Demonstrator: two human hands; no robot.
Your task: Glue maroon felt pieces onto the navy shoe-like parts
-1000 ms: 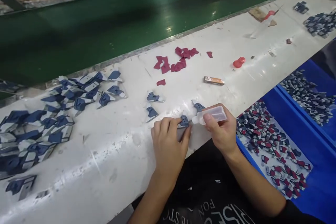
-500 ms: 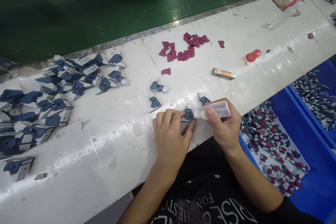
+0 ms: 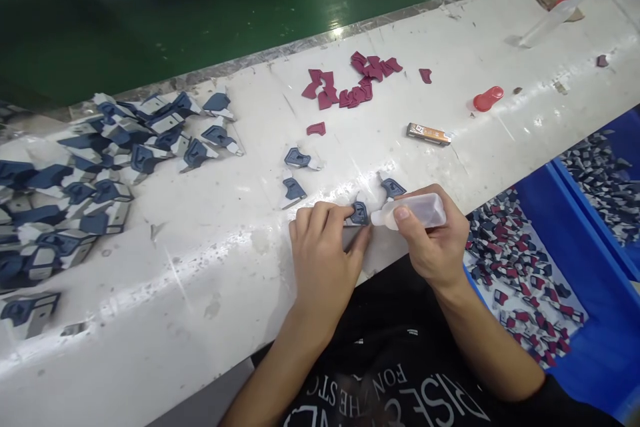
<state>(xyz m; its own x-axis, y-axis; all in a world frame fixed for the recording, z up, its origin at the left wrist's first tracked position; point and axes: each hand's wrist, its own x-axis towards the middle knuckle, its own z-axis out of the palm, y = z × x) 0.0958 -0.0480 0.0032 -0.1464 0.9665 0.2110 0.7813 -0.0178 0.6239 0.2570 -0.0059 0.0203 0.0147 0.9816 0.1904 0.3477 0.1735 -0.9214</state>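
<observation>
My left hand (image 3: 325,253) rests on the white table with its thumb and forefinger closed on a small blue-grey part (image 3: 359,213). My right hand (image 3: 437,240) grips a translucent squeeze bottle (image 3: 417,211), lying nearly level, its tip at the right side of that part. Just above the bottle lies another blue-grey part (image 3: 393,187). Two more, one (image 3: 297,158) above the other (image 3: 293,189), lie beyond my left fingers. Small maroon pieces (image 3: 355,95) form loose clusters farther back, with a single maroon piece (image 3: 316,128) nearer.
A large pile of blue-and-grey parts (image 3: 105,153) covers the left of the table (image 3: 225,247). At right are an orange-labelled box (image 3: 429,134), a red cap (image 3: 488,99) and a needle-tipped bottle (image 3: 555,17). Blue bins (image 3: 575,240) with many parts stand below the right edge.
The view has shifted slightly. The bottle in my right hand has moved a little to the right, away from the part. My left hand keeps its hold.
</observation>
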